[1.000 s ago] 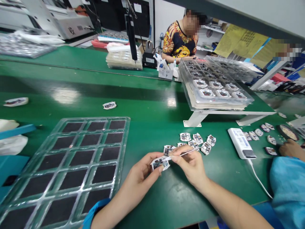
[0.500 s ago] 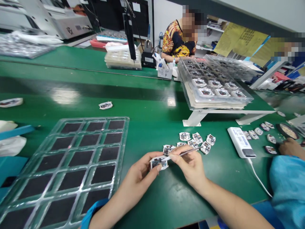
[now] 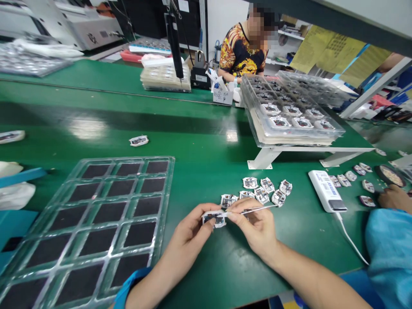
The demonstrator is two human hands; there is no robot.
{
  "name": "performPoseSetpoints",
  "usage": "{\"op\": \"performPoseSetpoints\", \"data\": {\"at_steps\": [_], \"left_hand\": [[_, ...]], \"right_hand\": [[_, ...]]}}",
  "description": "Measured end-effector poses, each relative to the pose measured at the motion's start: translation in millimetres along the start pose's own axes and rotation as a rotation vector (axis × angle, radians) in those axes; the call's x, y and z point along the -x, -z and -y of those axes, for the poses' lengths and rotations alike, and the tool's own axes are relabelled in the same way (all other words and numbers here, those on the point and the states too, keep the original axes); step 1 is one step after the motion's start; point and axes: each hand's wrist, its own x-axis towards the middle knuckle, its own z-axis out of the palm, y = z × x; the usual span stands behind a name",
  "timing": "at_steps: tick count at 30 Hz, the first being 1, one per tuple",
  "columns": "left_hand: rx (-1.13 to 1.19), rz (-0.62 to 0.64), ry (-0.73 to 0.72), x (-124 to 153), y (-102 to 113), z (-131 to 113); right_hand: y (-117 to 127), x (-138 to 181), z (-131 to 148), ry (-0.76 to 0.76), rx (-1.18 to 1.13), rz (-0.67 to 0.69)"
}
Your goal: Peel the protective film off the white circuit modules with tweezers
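My left hand (image 3: 197,227) is closed on a small white housing (image 3: 215,218) with dark electronic parts inside, its thumb pressed on the open face. At the housing's right end, the fingertips of my right hand (image 3: 254,221) are pinched together. Slim metal tweezers (image 3: 259,209) lie in that same hand, pointing out to the right; their other end is hidden by the fingers. Just beyond both hands lies a loose group of similar white housings (image 3: 261,195) on the green work surface (image 3: 206,167).
A clear tray (image 3: 109,189) with dark pads fills the left. Filled trays (image 3: 289,116) stand on a white raised stand (image 3: 262,159). A white box with a cable (image 3: 327,191) lies right, near a co-worker's sleeve (image 3: 389,253). A screwdriver (image 3: 174,45) hangs at the back; another person (image 3: 243,53) sits there.
The tweezers have turned flatter in my right hand, and its fingertips are now at the housing's edge. My left thumb has shifted left. Two housings on the far strip have moved slightly left.
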Motion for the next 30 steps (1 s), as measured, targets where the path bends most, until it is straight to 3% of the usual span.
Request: {"op": "performPoseSetpoints", "data": {"at_steps": [8, 20, 30], "left_hand": [[-0.064, -0.003, 0.000, 1.5, -0.4, -3.2], [0.017, -0.033, 0.074, -1.8, -4.9, 4.7], [0.255, -0.028, 0.209, -0.2, -7.5, 2.4]], "right_hand": [[1.3, -0.7, 0.7, -0.026, 0.029, 0.016], [1.9, 1.8, -3.1, -0.157, 0.051, -0.005], [4.9, -0.1, -0.7, -0.051, 0.053, 0.015]]}}
